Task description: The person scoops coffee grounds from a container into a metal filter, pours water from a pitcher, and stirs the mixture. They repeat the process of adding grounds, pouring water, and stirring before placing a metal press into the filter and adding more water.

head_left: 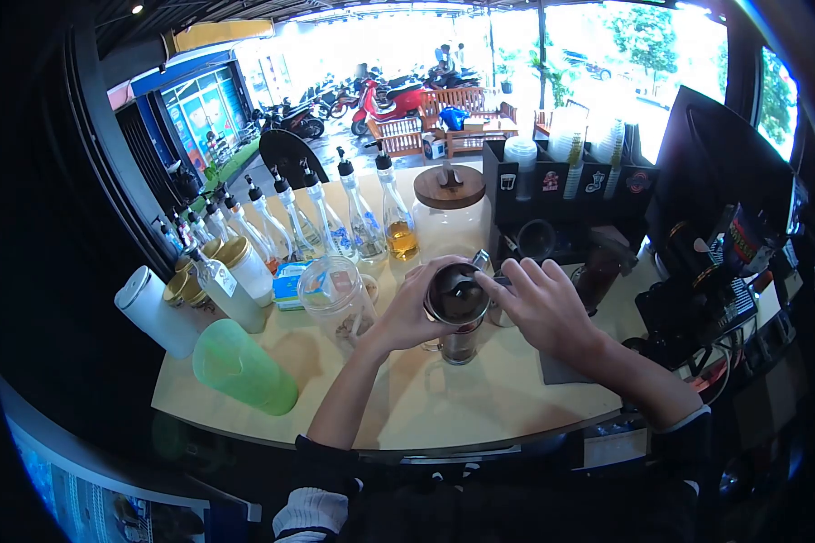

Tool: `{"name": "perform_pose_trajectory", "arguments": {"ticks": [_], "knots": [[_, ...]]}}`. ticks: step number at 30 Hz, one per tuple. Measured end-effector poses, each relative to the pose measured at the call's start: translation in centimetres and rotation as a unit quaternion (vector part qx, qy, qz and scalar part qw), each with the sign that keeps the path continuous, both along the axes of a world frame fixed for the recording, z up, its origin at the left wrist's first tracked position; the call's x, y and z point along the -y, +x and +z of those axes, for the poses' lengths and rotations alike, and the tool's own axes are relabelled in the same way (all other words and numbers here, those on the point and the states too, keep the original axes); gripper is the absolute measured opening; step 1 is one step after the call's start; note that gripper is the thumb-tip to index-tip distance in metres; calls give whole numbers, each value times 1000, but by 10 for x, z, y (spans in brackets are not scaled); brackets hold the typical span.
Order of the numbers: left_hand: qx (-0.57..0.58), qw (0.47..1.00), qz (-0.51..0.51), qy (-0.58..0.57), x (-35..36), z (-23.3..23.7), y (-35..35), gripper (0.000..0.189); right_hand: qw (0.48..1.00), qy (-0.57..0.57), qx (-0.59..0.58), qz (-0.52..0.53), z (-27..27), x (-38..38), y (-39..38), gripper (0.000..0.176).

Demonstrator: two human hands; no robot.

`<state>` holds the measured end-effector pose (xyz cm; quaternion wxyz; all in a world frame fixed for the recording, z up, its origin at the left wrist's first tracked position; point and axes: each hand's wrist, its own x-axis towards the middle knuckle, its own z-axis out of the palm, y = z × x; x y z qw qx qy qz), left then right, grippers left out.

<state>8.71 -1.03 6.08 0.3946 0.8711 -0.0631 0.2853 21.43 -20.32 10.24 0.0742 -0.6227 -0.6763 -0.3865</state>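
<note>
My left hand (403, 312) is wrapped round a round vessel (458, 295) with a shiny rim and a dark inside, seen from above. Below it shows a clear glass part (459, 346) with dark contents, over the table (407, 407). At the vessel's right side is my right hand (548, 303), fingers curled and tips right at the rim; I cannot tell what they pinch. Left of the left wrist stands a clear plastic jar (330, 290). Behind the vessel is a big glass jar (448, 222) with a wooden lid.
A green tumbler (244, 366) stands front left. Several pump bottles (362, 217) line the table's far left edge, near lidded canisters (244, 271). Back right, a black organizer (561, 204) holds plastic cups (566, 149). A dark monitor (724, 172) and cabled equipment (697, 299) occupy the right.
</note>
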Motion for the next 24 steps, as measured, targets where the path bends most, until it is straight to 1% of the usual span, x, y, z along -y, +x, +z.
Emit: {"name": "perform_pose_trajectory", "arguments": {"ticks": [1, 2, 3, 4, 6, 7, 9, 11, 13, 15, 16, 18, 19, 20, 22, 24], "knots": [[-12, 1000, 15, -8, 3, 1, 0, 82, 1000, -1, 0, -2, 0, -1, -1, 41], [-12, 1000, 14, -9, 2, 0, 1, 82, 999, -17, -39, 18, -1, -1, -1, 40], [-3, 1000, 18, 12, -1, -1, 2, 82, 996, -34, -77, 38, -1, -2, -1, 39], [6, 999, 23, 34, -3, -1, 2, 83, 996, -33, -77, 38, 0, -1, 0, 39], [8, 999, 21, 43, -4, -1, -1, 82, 987, -115, -101, 47, 3, 2, 5, 35], [8, 999, 20, 50, -4, -2, -2, 82, 987, -115, -102, 47, 8, 2, 6, 35], [2, 999, 20, 47, -2, -3, -1, 82, 995, -98, -27, 22, 20, 3, 6, 29], [-3, 999, 18, 45, 1, -2, -1, 82, 995, -91, -38, 33, 19, -2, 4, 26], [-19, 1000, 15, 18, 3, 2, -3, 82, 995, -81, -48, 45, 18, -5, 7, 24], [-6, 1000, 6, 19, 0, -1, -2, 83, 985, -117, -104, 75, 18, -6, 12, 22], [6, 1000, -3, 18, -2, -3, -2, 83, 985, -117, -104, 76, 21, -7, 13, 22], [-3, 1000, 1, 11, -3, -3, -1, 84, 992, -113, -59, 17, 27, -7, 14, 21], [-12, 1000, 4, 6, -3, -4, -1, 84, 992, -96, -67, 40, 25, -10, 15, 20], [-12, 1000, 3, 5, -3, -4, 0, 84, 992, -96, -67, 39, 25, -11, 14, 20], [0, 999, 5, 32, -3, -3, 0, 85, 985, -112, -88, 92, 26, -13, 14, 19], [2, 999, 4, 37, -4, -4, 1, 86, 986, -121, -90, 74, 34, -15, 17, 18]]}}
